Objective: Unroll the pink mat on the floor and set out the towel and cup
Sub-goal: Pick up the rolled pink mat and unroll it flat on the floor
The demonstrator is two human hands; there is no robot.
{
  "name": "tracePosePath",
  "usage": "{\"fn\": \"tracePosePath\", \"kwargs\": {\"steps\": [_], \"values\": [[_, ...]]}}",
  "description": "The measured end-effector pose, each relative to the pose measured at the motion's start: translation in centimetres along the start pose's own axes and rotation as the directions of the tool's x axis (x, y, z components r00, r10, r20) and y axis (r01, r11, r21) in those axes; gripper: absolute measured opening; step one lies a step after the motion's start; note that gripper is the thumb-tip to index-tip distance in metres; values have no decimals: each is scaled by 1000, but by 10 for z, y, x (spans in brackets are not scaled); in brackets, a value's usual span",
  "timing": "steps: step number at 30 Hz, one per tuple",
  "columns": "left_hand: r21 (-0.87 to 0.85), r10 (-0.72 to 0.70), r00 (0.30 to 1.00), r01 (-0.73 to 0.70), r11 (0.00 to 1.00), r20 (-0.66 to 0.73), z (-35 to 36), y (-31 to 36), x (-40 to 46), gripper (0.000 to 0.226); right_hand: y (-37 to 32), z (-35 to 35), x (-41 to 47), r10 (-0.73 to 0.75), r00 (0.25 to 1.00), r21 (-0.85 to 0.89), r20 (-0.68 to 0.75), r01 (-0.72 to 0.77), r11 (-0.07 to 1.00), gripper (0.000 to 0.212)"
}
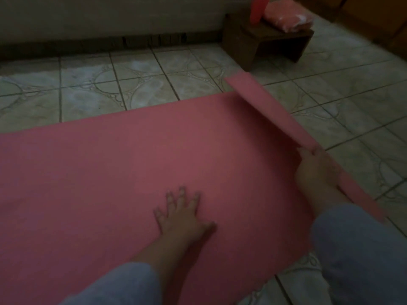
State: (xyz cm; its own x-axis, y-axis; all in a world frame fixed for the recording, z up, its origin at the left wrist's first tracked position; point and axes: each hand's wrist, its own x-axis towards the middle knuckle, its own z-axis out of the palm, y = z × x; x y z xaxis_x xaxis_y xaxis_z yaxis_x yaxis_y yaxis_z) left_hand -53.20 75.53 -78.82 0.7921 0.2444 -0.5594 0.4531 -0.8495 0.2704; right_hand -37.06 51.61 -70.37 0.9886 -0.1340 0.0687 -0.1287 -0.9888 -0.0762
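Pink mat (132, 164) lies unrolled on the tiled floor (110, 84) under the flat, spread left hand (182, 214). Right hand (315, 170) grips its raised, curling end. Beyond that hand, towel (288, 16) and cup (259, 9) sit on a stool (275, 40).

The mat (136, 164) is plain pink; the floor (105, 84) has pale grey-green tiles patterned with curling circles and dark grout. A dark brown stool (264, 45) carries a red cup (259, 9) and a pink towel (288, 16); sleeves (356, 249) are light blue-grey
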Motion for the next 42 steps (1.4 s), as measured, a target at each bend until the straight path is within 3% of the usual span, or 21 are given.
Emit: {"fn": "tracePosePath", "kwargs": {"steps": [5, 8, 10, 13, 16, 18, 22, 25, 31, 35, 42], "values": [[53, -23, 1000, 22, 998, 11, 4, 3, 1, 118, 22, 7, 6, 109, 992, -116, 66, -101, 988, 59], [52, -22, 1000, 23, 998, -7, 4, 3, 1, 118, 24, 18, 2, 44, 994, -189, 104, -23, 982, 71], [59, -19, 1000, 19, 998, -9, 4, 2, 1, 117, 18, 29, -7, -29, 979, -185, 203, 68, 980, 71], [56, -4, 1000, 4, 998, -2, 6, 1, 3, 116, 4, 50, -30, -153, 892, -84, 426, 207, 975, 66], [93, 0, 1000, 2, 996, -23, 11, -10, 4, 113, -10, 69, -64, -192, 791, 93, 581, 170, 981, 78], [113, -3, 997, 12, 994, -83, 14, -29, 3, 108, -14, 75, -84, -163, 756, 103, 634, 127, 987, 92], [71, -83, 973, 101, 992, -214, 14, -94, -12, 105, -35, 77, -98, -160, 774, 83, 612, 138, 987, 106], [-6, -243, 928, 252, 968, -282, 6, -153, -31, 108, -75, 77, -110, -328, 783, 128, 529, 308, 943, 102], [-144, -525, 826, 505, 851, -207, -9, -239, -71, 114, -171, 92, -162, -565, 640, 224, 520, 537, 814, 94], [-125, -545, 823, 530, 839, -163, -7, -270, -88, 119, -201, 100, -188, -647, 533, 193, 545, 671, 716, 97], [-149, -521, 828, 499, 854, -209, -4, -268, -85, 115, -196, 104, -175, -635, 526, 174, 565, 676, 716, 106]]}}
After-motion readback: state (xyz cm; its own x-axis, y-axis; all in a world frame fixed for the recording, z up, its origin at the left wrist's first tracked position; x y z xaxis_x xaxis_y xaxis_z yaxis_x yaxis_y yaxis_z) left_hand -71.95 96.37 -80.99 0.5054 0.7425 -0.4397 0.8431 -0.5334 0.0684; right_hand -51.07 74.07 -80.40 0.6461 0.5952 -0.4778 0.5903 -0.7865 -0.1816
